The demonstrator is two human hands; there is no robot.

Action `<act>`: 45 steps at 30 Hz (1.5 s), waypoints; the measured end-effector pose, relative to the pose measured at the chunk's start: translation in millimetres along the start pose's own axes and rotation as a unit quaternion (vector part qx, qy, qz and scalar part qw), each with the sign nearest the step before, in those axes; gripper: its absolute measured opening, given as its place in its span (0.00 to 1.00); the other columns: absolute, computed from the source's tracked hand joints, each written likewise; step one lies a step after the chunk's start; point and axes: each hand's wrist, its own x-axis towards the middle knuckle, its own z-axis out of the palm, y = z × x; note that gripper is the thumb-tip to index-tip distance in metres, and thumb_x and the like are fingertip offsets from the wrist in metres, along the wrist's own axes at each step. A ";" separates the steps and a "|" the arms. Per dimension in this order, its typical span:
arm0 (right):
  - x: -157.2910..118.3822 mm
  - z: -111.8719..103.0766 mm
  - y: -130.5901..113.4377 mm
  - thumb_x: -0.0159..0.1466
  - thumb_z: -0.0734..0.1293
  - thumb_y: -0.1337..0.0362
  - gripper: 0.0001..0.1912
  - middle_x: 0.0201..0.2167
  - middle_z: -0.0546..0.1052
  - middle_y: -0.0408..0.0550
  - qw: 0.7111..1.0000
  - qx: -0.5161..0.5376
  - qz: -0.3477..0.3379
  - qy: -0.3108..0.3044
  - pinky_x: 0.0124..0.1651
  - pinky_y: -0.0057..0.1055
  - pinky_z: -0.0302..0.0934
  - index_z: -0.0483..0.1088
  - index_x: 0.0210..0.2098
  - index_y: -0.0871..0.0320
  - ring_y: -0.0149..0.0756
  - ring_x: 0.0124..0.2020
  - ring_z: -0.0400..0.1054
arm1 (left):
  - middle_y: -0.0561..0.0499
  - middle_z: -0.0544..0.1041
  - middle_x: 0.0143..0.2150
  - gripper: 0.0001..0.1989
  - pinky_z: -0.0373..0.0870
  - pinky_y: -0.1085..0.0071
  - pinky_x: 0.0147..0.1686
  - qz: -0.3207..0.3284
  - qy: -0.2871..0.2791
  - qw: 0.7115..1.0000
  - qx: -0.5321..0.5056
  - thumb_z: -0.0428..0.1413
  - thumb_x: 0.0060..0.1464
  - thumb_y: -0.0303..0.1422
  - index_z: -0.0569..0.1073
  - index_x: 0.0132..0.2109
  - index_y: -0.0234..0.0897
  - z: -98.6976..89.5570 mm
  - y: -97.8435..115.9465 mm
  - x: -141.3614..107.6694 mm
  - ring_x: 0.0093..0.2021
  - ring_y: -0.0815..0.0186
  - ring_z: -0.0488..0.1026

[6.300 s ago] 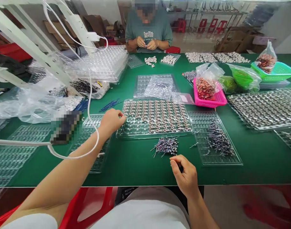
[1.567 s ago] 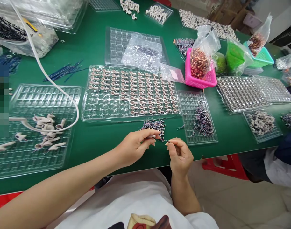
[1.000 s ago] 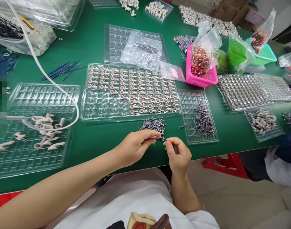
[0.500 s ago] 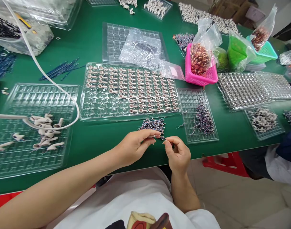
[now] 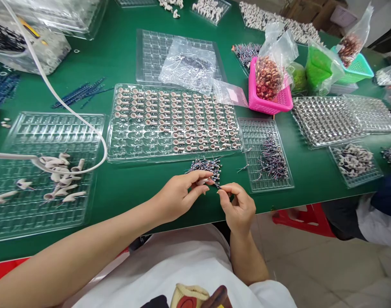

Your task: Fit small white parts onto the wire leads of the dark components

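Observation:
My left hand [image 5: 176, 197] is closed, pinching a small white earbud shell [image 5: 204, 181] between thumb and fingers; the fingers cover most of it. Thumb and forefinger of my right hand [image 5: 238, 207] grip a thin dark wired part [image 5: 217, 186] that meets the pinkish end of the shell. How far the two fit together is too small to make out. Just behind my fingers lies a pile of small wired parts [image 5: 208, 165]. Beyond it, a clear tray [image 5: 128, 143] holds rows of white earbud shells, with bare pockets at its front left.
Another clear tray [image 5: 38, 128] at left carries loose earbud pieces under a white cable [image 5: 67, 106]. To the right sit a tray of wired parts [image 5: 253, 184], a pink basket [image 5: 253, 96] with bagged copper-coloured parts, and a co-worker's sleeve [image 5: 377, 224].
My hands stay together at nearly the same spot. The right hand has shifted slightly left, and the dark part now tilts more downward from the shell. The surrounding trays have not moved.

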 end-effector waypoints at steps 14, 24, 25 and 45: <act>1.5 0.9 -0.6 0.63 0.68 0.72 0.06 0.29 0.76 0.42 1.000 0.005 -0.022 -0.011 0.34 0.30 0.64 0.73 0.35 0.55 0.31 0.30 0.68 | 0.49 0.81 0.42 0.08 0.74 0.72 0.42 0.146 0.080 0.977 0.134 0.56 0.61 0.27 0.77 0.46 0.36 -1.6 -8.8 2.4 0.41 0.66 0.78; 4.4 2.2 -3.6 0.63 0.67 0.72 0.06 0.28 0.76 0.42 0.998 -0.025 -0.053 -0.037 0.34 0.30 0.64 0.72 0.35 0.55 0.31 0.28 0.69 | 0.49 0.79 0.37 0.10 0.72 0.75 0.36 0.209 0.104 0.956 0.180 0.58 0.59 0.24 0.76 0.48 0.33 -0.1 -9.6 2.0 0.38 0.67 0.76; 4.8 2.4 -4.1 0.63 0.67 0.72 0.06 0.28 0.76 0.42 0.997 -0.031 -0.055 -0.038 0.33 0.30 0.64 0.72 0.35 0.55 0.31 0.28 0.69 | 0.50 0.79 0.36 0.09 0.72 0.75 0.35 0.203 0.101 0.956 0.188 0.59 0.58 0.24 0.75 0.47 0.33 0.0 -8.9 1.9 0.37 0.67 0.76; 5.6 2.3 -1.5 0.64 0.68 0.72 0.06 0.32 0.79 0.45 0.994 -0.040 -0.091 -0.054 0.36 0.33 0.66 0.74 0.39 0.55 0.33 0.31 0.72 | 0.49 0.80 0.35 0.04 0.71 0.69 0.39 0.251 0.085 0.942 0.207 0.59 0.59 0.28 0.75 0.43 0.36 1.4 -13.1 3.3 0.37 0.64 0.73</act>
